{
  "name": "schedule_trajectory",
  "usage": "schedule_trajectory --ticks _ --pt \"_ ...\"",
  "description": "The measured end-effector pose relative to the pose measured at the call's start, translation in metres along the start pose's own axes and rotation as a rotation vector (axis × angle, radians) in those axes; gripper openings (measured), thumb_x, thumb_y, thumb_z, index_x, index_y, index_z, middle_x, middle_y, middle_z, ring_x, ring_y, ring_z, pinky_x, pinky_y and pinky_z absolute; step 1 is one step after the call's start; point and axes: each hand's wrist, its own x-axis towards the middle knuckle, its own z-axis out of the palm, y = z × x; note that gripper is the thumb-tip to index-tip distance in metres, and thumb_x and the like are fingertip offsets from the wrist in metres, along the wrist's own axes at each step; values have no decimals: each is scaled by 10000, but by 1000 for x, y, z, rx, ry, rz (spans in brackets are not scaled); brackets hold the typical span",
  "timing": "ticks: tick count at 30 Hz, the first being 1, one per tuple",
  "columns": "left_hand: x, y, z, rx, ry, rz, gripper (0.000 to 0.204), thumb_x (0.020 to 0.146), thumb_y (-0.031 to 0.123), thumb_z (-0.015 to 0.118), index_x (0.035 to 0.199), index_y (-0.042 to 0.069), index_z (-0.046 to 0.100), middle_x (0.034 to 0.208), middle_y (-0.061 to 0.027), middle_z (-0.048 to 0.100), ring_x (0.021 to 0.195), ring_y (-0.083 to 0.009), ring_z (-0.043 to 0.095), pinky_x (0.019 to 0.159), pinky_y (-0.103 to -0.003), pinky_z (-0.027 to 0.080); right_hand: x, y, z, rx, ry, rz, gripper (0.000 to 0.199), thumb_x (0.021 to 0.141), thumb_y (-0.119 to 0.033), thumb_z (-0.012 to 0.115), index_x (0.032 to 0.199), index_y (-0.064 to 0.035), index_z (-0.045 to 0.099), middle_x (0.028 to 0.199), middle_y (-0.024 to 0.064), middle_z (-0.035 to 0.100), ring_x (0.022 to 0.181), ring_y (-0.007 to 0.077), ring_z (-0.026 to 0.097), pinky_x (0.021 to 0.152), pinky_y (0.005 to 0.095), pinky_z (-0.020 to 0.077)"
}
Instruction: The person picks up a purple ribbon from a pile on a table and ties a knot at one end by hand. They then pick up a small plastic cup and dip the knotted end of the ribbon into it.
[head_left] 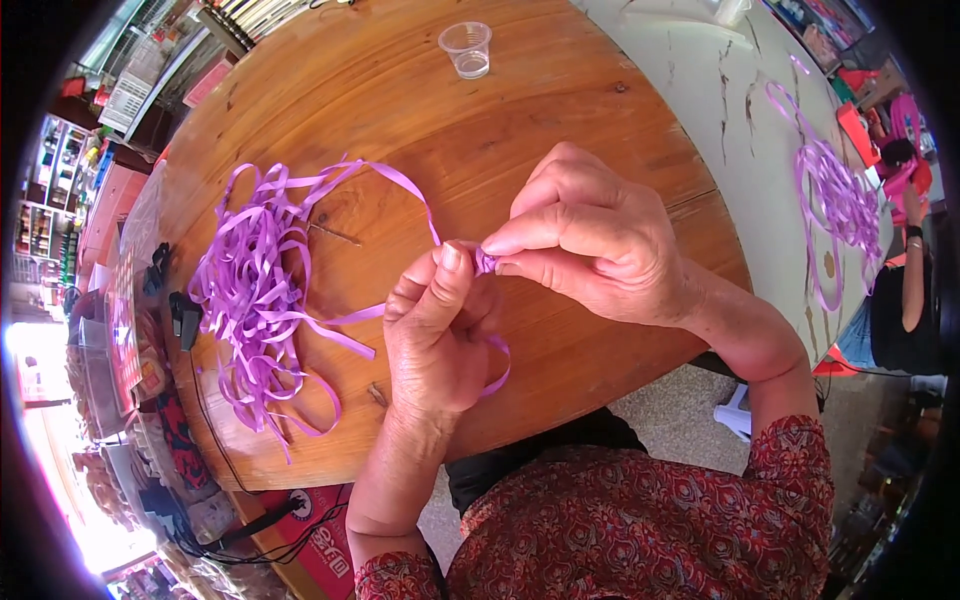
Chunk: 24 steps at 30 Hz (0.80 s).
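Between my two hands is a small bunched piece of purple ribbon [485,262], folded or rolled tight. My left hand [440,330] pinches it between thumb and forefinger, its other fingers curled in. From the right, the thumb and forefinger of my right hand [595,240] close on the same piece. A strand of ribbon arcs from the hands to a loose purple ribbon heap [255,290] on the left of the wooden table [560,130]. Another loop hangs below my left hand. Fingers hide part of the folded piece.
A clear plastic cup [468,52] stands at the table's far side. On the marbled white table [700,75] at right lies a second purple ribbon pile [835,195], near another person's arm [913,270]. Black cables [205,400] run along the left edge beside crowded goods.
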Motion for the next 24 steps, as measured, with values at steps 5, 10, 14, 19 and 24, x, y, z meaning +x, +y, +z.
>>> schedule_trajectory --ticks 5,10,14,19,24 --pt "0 0 3 17 48 -7 221 898 245 605 926 28 640 591 71 403 508 -42 264 472 -214 212 1 0 -1 -56 -9 -13 225 647 -42 782 848 -70 687 762 17 561 689 167 540 581 282 438" --pt "-1 0 1 -16 -12 -16 189 896 192 607 962 18 641 624 69 446 513 -32 284 469 -202 219 0 1 -3 -93 -10 -22 216 647 -25 776 838 -73 687 758 14 555 688 168 538 585 287 439" --pt "-2 1 5 66 -2 19 109 881 71 601 970 24 643 696 56 534 524 -17 337 468 -178 243 -1 2 -4 -83 -18 -7 209 659 -14 766 841 -77 686 759 11 569 687 169 542 589 288 445" --pt "-2 -2 4 74 43 31 110 873 23 597 973 27 643 726 45 571 535 -15 366 471 -170 254 1 3 -7 74 -79 89 196 681 -23 761 852 -81 682 762 15 601 682 168 548 590 287 451" --pt "-2 -3 5 100 50 28 104 869 27 604 964 27 647 705 46 562 533 -19 363 474 -172 255 -1 4 -7 13 -69 72 159 695 -3 744 813 -66 659 759 21 607 670 167 542 581 286 436"
